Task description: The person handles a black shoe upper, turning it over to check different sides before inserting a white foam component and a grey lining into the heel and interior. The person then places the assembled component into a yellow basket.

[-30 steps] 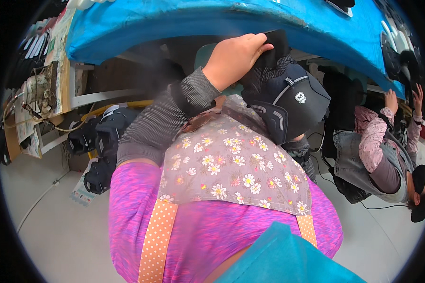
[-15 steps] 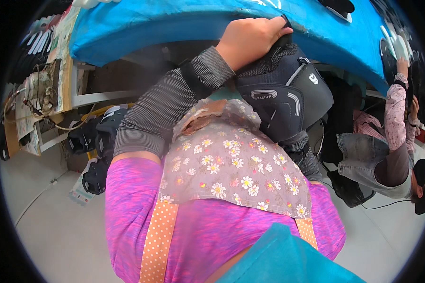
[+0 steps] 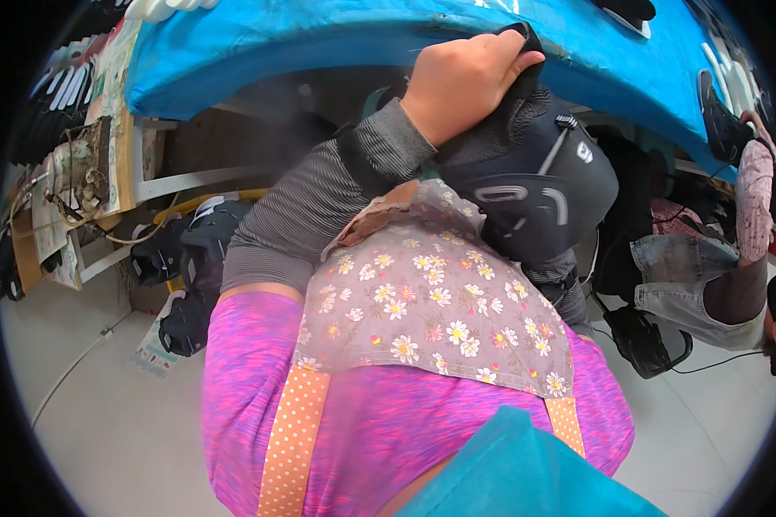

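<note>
My left hand (image 3: 467, 84) pinches a black flap at the top of a dark navy and black shoe upper (image 3: 569, 207). The upper has mesh lining and pale reflective trims, and it is held up in front of my chest at the bench edge. My fingers are closed over the flap, with the thumb facing me. Of my right arm, only the grey sleeve (image 3: 569, 297) shows below the upper; the upper hides my right hand.
A bench under blue sheeting (image 3: 336, 52) spans the far side. On the left, more dark uppers (image 3: 207, 233) sit in a yellow-edged holder, beside a rack of black and white pieces (image 3: 73, 82). A co-worker (image 3: 707, 267) works at the far right, near a black stool (image 3: 642, 340).
The shoe upper has tilted and shifted slightly to the right, and more of the black flap shows above my left hand. The co-worker's arm has moved.
</note>
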The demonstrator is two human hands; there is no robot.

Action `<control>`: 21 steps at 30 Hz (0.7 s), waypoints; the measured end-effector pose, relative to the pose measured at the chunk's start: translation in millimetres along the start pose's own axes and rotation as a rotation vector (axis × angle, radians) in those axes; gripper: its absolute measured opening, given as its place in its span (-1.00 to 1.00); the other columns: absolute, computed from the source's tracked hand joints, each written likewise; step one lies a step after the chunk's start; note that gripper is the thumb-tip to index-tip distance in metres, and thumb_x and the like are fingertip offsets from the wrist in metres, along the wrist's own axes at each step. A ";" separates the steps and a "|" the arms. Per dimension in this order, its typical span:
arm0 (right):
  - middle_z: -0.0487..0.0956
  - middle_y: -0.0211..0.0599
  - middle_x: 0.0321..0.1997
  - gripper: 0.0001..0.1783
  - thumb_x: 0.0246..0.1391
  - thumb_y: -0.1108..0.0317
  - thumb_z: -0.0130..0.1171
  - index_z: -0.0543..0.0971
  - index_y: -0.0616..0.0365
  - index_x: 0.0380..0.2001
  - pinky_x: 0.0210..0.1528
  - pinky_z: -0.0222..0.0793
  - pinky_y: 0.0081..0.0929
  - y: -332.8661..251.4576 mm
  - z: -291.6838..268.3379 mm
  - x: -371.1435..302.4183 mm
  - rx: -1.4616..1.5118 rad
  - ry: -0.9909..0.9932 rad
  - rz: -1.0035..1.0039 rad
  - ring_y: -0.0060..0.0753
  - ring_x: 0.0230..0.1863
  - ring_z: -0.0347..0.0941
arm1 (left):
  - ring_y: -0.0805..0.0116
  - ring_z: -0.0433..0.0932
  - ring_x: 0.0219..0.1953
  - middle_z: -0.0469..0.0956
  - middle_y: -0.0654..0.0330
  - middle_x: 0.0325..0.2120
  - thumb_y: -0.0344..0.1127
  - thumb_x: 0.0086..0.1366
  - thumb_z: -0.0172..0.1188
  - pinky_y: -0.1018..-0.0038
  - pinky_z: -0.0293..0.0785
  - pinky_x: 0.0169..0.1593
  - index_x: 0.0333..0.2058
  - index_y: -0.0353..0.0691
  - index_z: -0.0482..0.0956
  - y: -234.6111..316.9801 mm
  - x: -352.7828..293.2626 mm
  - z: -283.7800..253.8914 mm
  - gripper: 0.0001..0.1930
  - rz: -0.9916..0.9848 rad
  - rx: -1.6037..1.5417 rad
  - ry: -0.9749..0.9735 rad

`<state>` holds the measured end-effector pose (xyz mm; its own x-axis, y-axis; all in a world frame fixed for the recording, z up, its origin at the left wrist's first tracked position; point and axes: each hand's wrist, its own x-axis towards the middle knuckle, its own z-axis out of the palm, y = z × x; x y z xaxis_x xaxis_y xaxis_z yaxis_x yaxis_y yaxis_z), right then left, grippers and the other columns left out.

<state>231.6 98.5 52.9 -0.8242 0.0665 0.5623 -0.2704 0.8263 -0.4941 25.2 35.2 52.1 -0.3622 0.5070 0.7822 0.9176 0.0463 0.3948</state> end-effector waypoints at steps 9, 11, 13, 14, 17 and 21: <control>0.62 -0.14 -0.18 -0.69 -0.04 0.41 0.33 0.62 0.22 -0.17 -0.13 0.51 -0.28 -3.6 10.6 -5.1 -0.034 0.082 0.098 -0.17 -0.15 0.59 | -0.11 0.53 -0.52 0.51 -0.03 -0.62 -0.04 0.40 0.10 0.13 0.43 -0.47 -0.34 -0.22 0.46 -3.1 -11.7 11.5 -0.67 -0.272 -0.065 -0.259; 0.64 -0.16 -0.24 -0.71 -0.18 0.51 0.37 0.65 0.21 -0.27 -0.17 0.50 -0.30 -2.0 13.6 -4.6 -0.022 0.147 0.178 -0.18 -0.18 0.59 | -0.11 0.54 -0.48 0.53 -0.06 -0.57 -0.07 0.41 0.09 0.13 0.44 -0.45 -0.33 -0.25 0.50 -6.7 -12.9 12.0 -0.68 -0.324 -0.028 -0.329; 0.64 -0.16 -0.26 -0.72 -0.15 0.46 0.39 0.65 0.22 -0.27 -0.20 0.50 -0.31 -0.7 12.3 -1.6 -0.105 0.100 0.157 -0.15 -0.21 0.59 | -0.13 0.55 -0.43 0.55 -0.10 -0.50 -0.08 0.41 0.09 0.13 0.45 -0.41 -0.31 -0.28 0.55 -15.9 -18.2 9.2 -0.67 -0.357 -0.052 -0.343; 0.63 -0.15 -0.25 -0.67 -0.14 0.48 0.37 0.62 0.22 -0.21 -0.19 0.49 -0.28 -4.7 8.2 9.2 -0.043 0.114 0.112 -0.11 -0.22 0.58 | -0.14 0.56 -0.40 0.56 -0.12 -0.46 -0.09 0.40 0.10 0.15 0.47 -0.37 -0.29 -0.30 0.59 -17.5 -22.2 6.7 -0.67 -0.391 -0.051 -0.429; 0.63 -0.12 -0.25 -0.69 -0.15 0.51 0.35 0.61 0.23 -0.23 -0.19 0.48 -0.25 -4.3 13.1 10.8 0.020 0.097 0.095 -0.08 -0.25 0.57 | -0.17 0.55 -0.41 0.54 -0.12 -0.51 -0.06 0.39 0.11 0.16 0.50 -0.33 -0.31 -0.31 0.60 -21.3 -33.8 14.2 -0.64 -0.419 -0.064 -0.533; 0.62 -0.11 -0.26 -0.71 -0.15 0.52 0.34 0.60 0.23 -0.25 -0.19 0.46 -0.23 4.4 19.3 10.9 0.067 0.103 0.094 -0.06 -0.27 0.56 | 0.06 0.61 -0.20 0.60 0.04 -0.24 0.14 0.28 0.18 0.26 0.52 -0.18 0.01 -0.22 0.50 -7.9 -12.5 0.6 -0.44 -0.137 0.353 -0.357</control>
<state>211.9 92.1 44.0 -0.7930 0.2013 0.5750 -0.2299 0.7751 -0.5885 22.6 29.0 38.9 -0.4613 0.7349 0.4971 0.8872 0.3893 0.2476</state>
